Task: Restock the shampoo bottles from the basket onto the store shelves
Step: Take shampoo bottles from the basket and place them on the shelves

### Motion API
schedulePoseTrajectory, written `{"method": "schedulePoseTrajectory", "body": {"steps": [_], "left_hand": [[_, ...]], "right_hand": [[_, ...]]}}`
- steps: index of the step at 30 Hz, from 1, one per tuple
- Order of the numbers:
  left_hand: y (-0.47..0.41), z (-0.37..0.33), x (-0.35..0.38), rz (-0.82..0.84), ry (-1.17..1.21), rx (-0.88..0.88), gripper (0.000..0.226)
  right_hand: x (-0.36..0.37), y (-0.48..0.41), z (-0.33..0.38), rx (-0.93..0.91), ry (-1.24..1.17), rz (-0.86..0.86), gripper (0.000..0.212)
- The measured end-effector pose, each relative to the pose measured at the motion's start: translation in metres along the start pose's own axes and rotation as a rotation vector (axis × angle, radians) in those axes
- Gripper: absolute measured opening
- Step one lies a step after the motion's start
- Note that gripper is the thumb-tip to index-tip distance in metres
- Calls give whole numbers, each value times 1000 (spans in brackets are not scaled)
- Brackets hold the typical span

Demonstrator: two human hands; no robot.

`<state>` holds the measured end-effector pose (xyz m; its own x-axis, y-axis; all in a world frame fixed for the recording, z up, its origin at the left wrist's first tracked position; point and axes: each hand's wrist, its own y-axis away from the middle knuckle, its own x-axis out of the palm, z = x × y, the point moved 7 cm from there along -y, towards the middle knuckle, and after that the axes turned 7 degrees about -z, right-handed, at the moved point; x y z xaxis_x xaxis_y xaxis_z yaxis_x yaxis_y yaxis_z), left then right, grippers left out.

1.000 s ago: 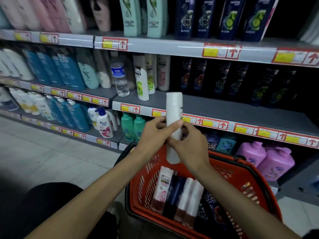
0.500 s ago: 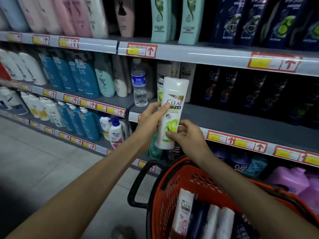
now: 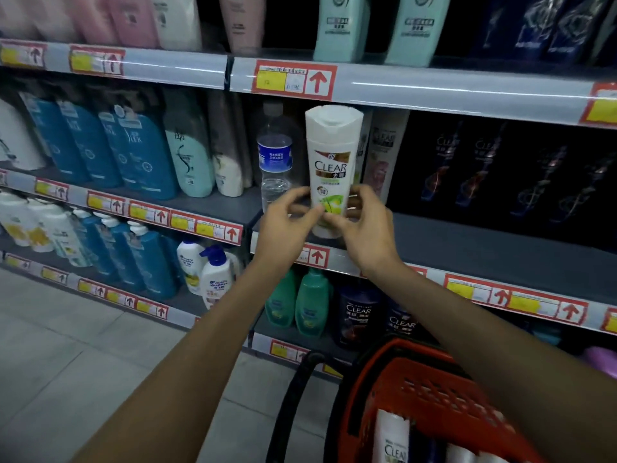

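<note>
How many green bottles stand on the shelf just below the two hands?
2. One green bottle stands under the left hand, the other right beside it, next to the dark bottles. More may be hidden behind them.

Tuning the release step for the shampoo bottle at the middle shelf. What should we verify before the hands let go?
1. Grip: left hand and right hand both hold the white CLEAR bottle low down: ok.
2. Bottle upright, label facing out: ok.
3. Base resting on the shelf: cannot tell.
4. Clear of the water bottle to its left: apart, ok.
5. Right slot: a pale CLEAR bottle stands just behind: ok.
</note>
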<state>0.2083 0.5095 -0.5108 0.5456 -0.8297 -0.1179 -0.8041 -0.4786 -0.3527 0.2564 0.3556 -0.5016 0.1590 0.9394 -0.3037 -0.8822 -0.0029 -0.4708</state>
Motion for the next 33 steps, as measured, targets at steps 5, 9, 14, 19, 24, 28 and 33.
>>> {"method": "schedulePoseTrajectory", "body": {"steps": [5, 9, 14, 19, 24, 28, 33], "left_hand": [[-11, 23, 3, -55, 30, -37, 30], [-15, 36, 7, -44, 20, -87, 42], [-14, 40, 7, -73, -21, -95, 34], [-9, 32, 4, -60, -59, -90, 31], [8, 19, -1, -6, -79, -131, 36], [26, 2, -6, 56, -182, -144, 48], [54, -35, -10, 113, -276, -124, 58]], "right_hand": [[15, -4, -12, 28, 25, -18, 45], [22, -5, -23, 43, 63, -53, 42], [26, -5, -28, 44, 102, -87, 42], [26, -5, -28, 119, 120, -56, 50], [11, 4, -26, 170, 181, 8, 62], [-15, 13, -12, 148, 257, 78, 61], [-61, 23, 24, 71, 347, 173, 70]]}}
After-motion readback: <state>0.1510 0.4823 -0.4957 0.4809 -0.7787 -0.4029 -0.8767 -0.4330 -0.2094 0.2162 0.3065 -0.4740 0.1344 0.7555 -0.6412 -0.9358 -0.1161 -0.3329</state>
